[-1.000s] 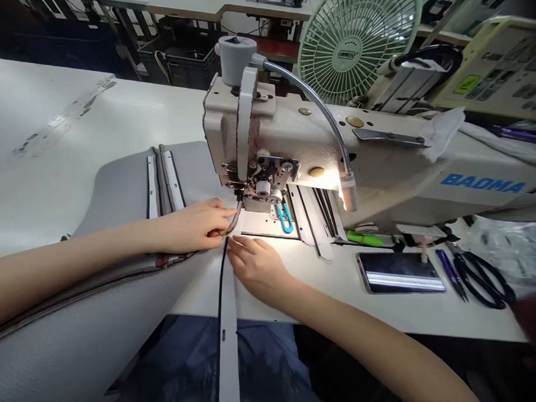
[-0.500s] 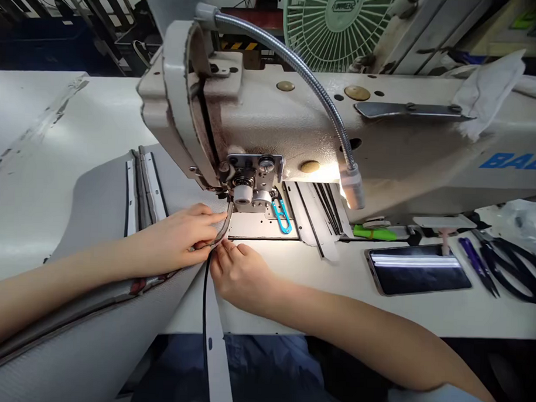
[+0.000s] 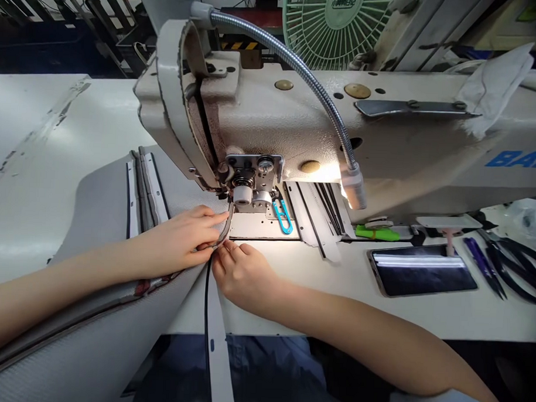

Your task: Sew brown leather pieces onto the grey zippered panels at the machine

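A grey fabric panel (image 3: 113, 342) with dark brown edging runs under the head of a sewing machine (image 3: 270, 125). My left hand (image 3: 183, 239) lies on the fabric just in front of the needle area, fingers stretched out and pressing near the edge. Beside it, my right hand (image 3: 243, 276) is closed in a pinch at the fabric's edge. From these fingers a white strip with black edging (image 3: 216, 346) hangs down over the table's front edge. The fingertips partly hide where strip and fabric meet.
Blue thread snips (image 3: 282, 217) and several white strips (image 3: 313, 220) lie right of the needle. Farther right are a green-handled tool (image 3: 376, 233), a phone (image 3: 424, 271), purple tweezers (image 3: 483, 264) and black scissors (image 3: 518, 265). A lamp (image 3: 353, 186) and green fan (image 3: 339, 27) stand above and behind.
Both hands stay almost in place at the fabric's edge. The view has shifted slightly, so things at the right appear a little farther right.
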`<act>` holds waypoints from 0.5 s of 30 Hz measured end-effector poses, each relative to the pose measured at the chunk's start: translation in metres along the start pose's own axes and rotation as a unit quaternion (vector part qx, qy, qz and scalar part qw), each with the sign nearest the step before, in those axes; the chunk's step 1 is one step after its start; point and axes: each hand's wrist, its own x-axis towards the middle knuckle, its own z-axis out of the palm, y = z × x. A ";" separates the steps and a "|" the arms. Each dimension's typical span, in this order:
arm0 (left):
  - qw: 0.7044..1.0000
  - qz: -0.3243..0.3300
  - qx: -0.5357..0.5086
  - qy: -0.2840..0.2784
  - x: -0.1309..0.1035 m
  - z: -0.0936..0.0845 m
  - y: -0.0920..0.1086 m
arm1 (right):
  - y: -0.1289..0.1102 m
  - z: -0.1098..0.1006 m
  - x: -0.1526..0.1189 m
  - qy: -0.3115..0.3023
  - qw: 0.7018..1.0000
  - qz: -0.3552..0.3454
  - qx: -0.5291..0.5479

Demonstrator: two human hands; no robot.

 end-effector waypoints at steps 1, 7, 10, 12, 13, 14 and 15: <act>1.000 0.000 0.001 0.001 0.000 0.000 0.000 | 0.000 0.000 0.000 0.003 1.000 0.002 -0.001; 1.000 0.000 -0.004 0.008 0.001 -0.001 0.000 | 0.000 0.002 -0.002 0.009 1.000 0.002 -0.006; 1.000 -0.002 -0.004 0.004 0.001 0.000 -0.001 | 0.000 0.002 -0.002 0.007 1.000 -0.006 -0.009; 1.000 -0.001 -0.005 0.009 0.001 0.000 -0.001 | 0.001 0.001 -0.003 -0.002 1.000 -0.011 -0.007; 1.000 0.000 -0.004 0.011 0.001 0.000 -0.001 | 0.001 0.001 -0.003 -0.011 1.000 -0.013 -0.004; 1.000 0.001 -0.004 0.013 0.001 0.000 -0.001 | 0.001 0.001 -0.003 -0.020 1.000 -0.015 0.000; 1.000 0.001 -0.004 0.013 0.002 0.000 -0.001 | 0.001 0.001 -0.003 -0.030 0.999 -0.017 0.005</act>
